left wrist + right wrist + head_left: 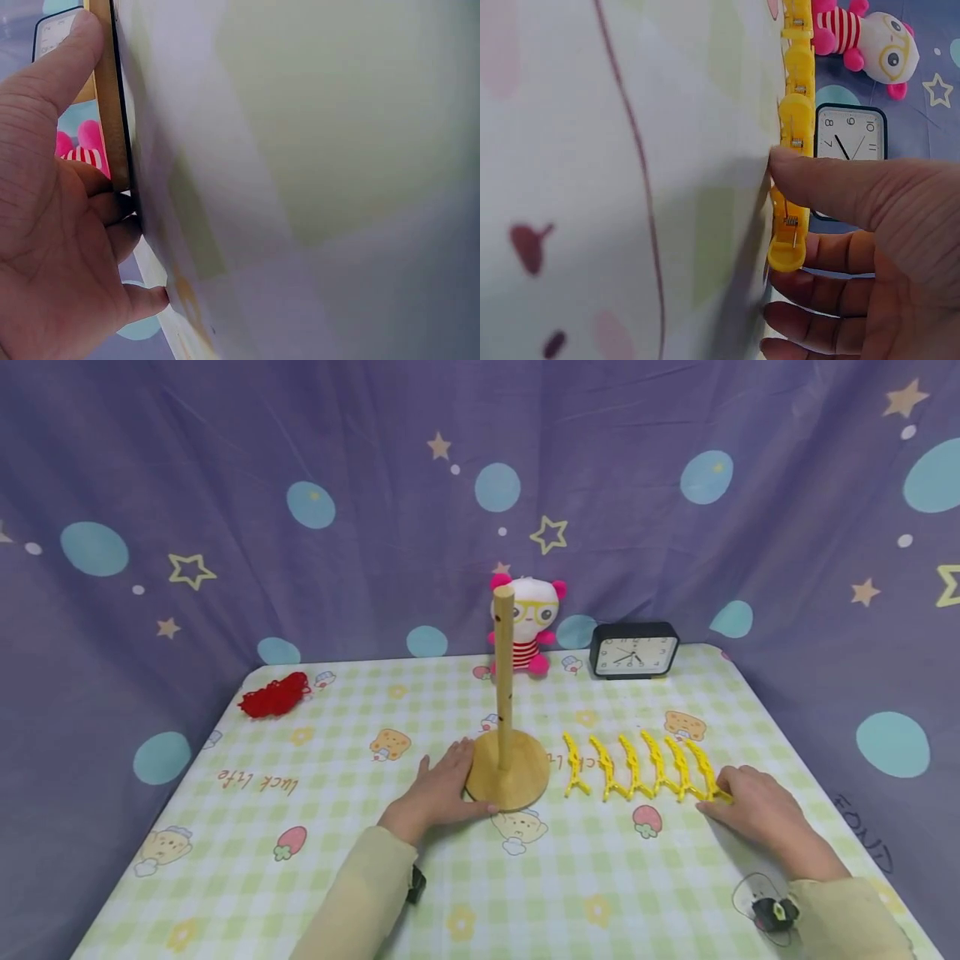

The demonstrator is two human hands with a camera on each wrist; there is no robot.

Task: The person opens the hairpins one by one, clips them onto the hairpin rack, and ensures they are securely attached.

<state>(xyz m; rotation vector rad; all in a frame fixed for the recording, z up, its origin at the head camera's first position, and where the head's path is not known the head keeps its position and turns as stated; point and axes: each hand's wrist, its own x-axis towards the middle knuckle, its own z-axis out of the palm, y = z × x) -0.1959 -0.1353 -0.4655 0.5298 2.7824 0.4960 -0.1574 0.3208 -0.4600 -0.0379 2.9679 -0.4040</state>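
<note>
A wooden stand [505, 685], an upright round pole on a disc base [528, 772], stands mid-table. My left hand [442, 789] holds the base's left edge, its thumb along the front and its fingers at the side. In the left wrist view, the thumb presses the rim of the base [114, 127]. To the right stand several yellow clothespins [607, 768] in a row. My right hand [757, 806] grips the rightmost clothespin [703, 768] between thumb and fingers. Its spring and rounded end show on the clothespin [786, 244] in the right wrist view.
Behind the pole sits a pink and white plush toy [531, 610]. A black-framed clock [634, 650] stands at the back right. Red stringy material [275, 696] lies at the back left. The patterned tablecloth [337, 877] meets a purple curtain [375, 568] at the back.
</note>
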